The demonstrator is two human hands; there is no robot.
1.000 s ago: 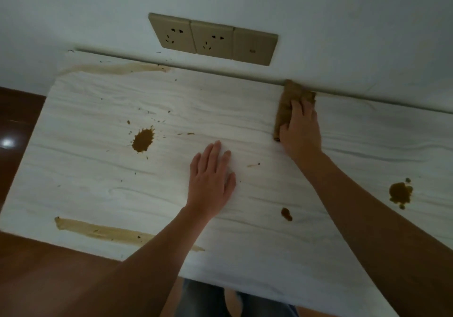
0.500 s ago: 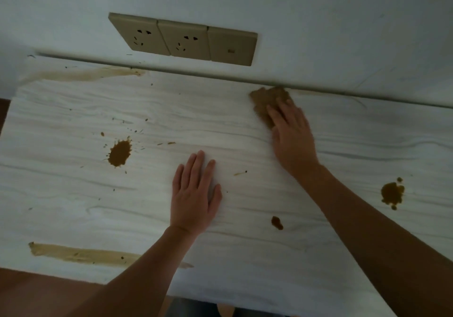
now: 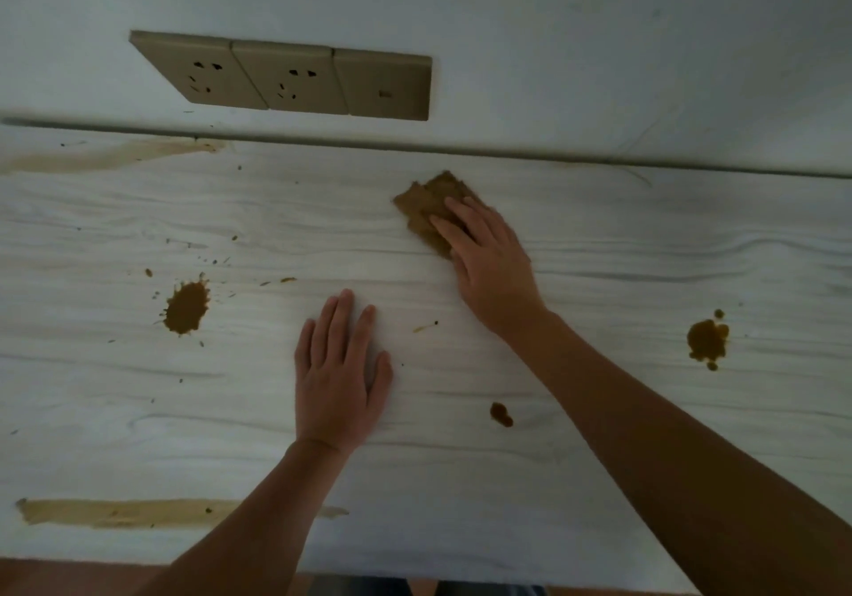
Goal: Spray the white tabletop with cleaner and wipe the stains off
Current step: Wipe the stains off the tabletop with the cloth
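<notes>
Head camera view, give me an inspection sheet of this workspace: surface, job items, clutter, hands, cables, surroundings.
Surface: white tabletop with a wood-grain look, stained; dark blot left, dark blot right, small spot near the middle, pale smear along the near edge, pale smear along the far edge, fine specks around the left blot.
Job's things: brown cloth flat on the top; no spray bottle seen.
Clutter: nothing seen.
Hands: right hand pressing on the cloth; left hand flat on the bare top, empty.
Cables: nothing seen.
Surroundings: white wall with a three-panel socket plate; brown floor below.
</notes>
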